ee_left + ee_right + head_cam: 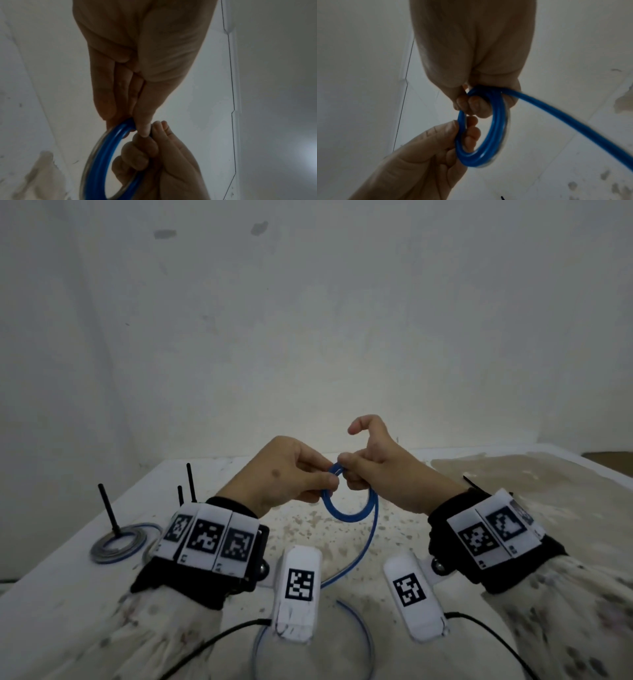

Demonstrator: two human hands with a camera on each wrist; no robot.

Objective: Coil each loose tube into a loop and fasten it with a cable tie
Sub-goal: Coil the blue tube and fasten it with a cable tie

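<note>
I see my left hand (284, 474) and right hand (376, 463) raised together above the worktop (513, 508), knuckles up, meeting at the top of a blue tube (346, 513) coil. The left fingers (471, 135) pinch the coil at its 10 o'clock edge; the right fingers (476, 104) curl through it at 12 o'clock, index finger lifted free. The coil hangs upright between the hands, clear of the worktop. Its loose tail drops from 3 o'clock toward 6 o'clock, long axis running back to me, passing between the two wrist cameras. At 9 o'clock of the left wrist lies a finished coil (116, 544), fastened with a black cable tie (109, 508) standing upright.
</note>
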